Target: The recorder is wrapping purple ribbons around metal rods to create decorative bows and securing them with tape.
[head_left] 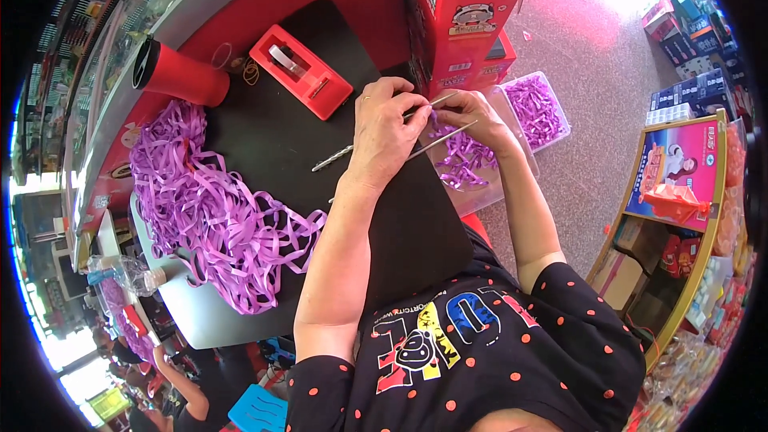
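My left hand (384,132) and my right hand (472,116) meet over the right edge of a black mat (288,136). Both pinch thin metal rods (436,144) and a piece of purple ribbon (448,128) between them. One rod with a twisted end (332,158) sticks out to the left of my left hand across the mat. Under the hands sits a clear plastic tray (488,192) with curled purple ribbon pieces (460,164).
A large heap of loose purple ribbon (208,208) lies on the mat's left side. A red tape dispenser (300,70) and a red cylinder cup (180,74) stand beyond it. A red cardboard box (464,8) is ahead, a second tray of ribbon pieces (536,108) to its right, shelves of goods (680,192) at right.
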### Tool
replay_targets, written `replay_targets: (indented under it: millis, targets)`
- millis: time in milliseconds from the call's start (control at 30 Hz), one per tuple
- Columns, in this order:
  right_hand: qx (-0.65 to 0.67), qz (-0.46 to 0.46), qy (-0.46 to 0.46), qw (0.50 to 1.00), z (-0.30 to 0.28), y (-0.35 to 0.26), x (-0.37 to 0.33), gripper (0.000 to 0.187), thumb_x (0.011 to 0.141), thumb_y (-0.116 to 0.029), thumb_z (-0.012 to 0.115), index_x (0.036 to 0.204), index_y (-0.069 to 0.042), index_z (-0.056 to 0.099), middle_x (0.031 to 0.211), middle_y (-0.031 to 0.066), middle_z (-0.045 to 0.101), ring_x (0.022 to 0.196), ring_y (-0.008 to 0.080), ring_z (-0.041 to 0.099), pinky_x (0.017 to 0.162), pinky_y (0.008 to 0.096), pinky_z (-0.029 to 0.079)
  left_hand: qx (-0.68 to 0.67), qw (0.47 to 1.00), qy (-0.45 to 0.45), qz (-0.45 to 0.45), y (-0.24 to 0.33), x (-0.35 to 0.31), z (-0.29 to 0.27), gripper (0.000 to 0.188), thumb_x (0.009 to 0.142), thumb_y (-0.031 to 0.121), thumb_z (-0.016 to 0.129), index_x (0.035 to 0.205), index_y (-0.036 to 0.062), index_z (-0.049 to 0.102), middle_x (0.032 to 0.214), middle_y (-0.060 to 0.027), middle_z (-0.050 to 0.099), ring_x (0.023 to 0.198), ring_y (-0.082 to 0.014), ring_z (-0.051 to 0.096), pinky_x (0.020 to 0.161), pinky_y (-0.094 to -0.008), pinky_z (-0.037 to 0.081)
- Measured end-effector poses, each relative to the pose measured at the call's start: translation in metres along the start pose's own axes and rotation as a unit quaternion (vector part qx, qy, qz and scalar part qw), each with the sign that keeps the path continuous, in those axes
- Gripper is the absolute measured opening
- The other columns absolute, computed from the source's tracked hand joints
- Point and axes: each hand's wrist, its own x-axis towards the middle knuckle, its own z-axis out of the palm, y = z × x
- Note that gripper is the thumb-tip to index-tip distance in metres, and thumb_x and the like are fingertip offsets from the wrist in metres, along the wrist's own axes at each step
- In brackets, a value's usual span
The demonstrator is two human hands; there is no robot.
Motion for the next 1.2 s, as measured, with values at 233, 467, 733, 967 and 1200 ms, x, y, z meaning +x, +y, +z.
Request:
replay_targets:
  millis: [233,467,733,967,1200]
  targets:
    - [-0.164,-0.046,0.086,0.982,0.0,0.082,0.001,0.021,0.08,-0.014,0.064,0.1,-0.008,0.068,0.092,0.0132,0.067,0.09,0.0325,0.064,0.079,0.0394,0.051,-0.019,1.0,0.001,-0.021,0.003,0.001,0.002,0.01,0.075,0.014,0.071,0.083,0.008,0.071,0.103,-0.0068,0.06,0.101,-0.0273,0.053,0.087,-0.0386,0.04]
    - [-0.169,0.089,0.109,0.976,0.011,0.171,-0.011,0.025,0.078,-0.021,0.066,0.099,-0.008,0.068,0.096,0.0146,0.067,0.09,0.0316,0.065,0.077,0.04,0.051,-0.008,1.0,-0.008,-0.029,0.005,0.001,0.0,0.011,0.076,0.014,0.071,0.085,0.008,0.071,0.105,-0.0065,0.06,0.102,-0.0264,0.052,0.088,-0.0371,0.04]
    - [0.099,0.129,0.172,0.972,0.047,0.23,-0.029,0.025,0.082,-0.024,0.069,0.096,-0.003,0.068,0.083,0.0082,0.068,0.078,0.0157,0.063,0.072,0.0308,0.049,-0.001,0.999,-0.017,-0.045,0.009,0.004,0.0,0.011,0.077,0.016,0.071,0.085,0.0087,0.071,0.106,-0.0067,0.059,0.104,-0.0254,0.052,0.09,-0.0367,0.039]
    - [0.139,0.186,0.213,0.949,0.064,0.217,-0.025,0.019,0.08,-0.016,0.065,0.094,-0.003,0.066,0.083,0.0069,0.069,0.078,0.0152,0.064,0.072,0.0294,0.051,0.014,0.997,-0.031,-0.063,0.011,0.004,-0.001,0.013,0.08,0.017,0.07,0.089,0.0072,0.071,0.109,-0.0084,0.059,0.108,-0.0256,0.052,0.094,-0.0365,0.038]
    - [-0.03,0.181,0.273,0.944,0.081,0.207,-0.021,0.021,0.081,-0.02,0.063,0.096,-0.005,0.067,0.084,0.0112,0.069,0.078,0.0225,0.067,0.073,0.0339,0.052,0.02,0.997,-0.032,-0.067,0.009,0.002,-0.002,0.014,0.08,0.017,0.069,0.089,0.0073,0.071,0.109,-0.0083,0.059,0.108,-0.0253,0.052,0.095,-0.0363,0.038]
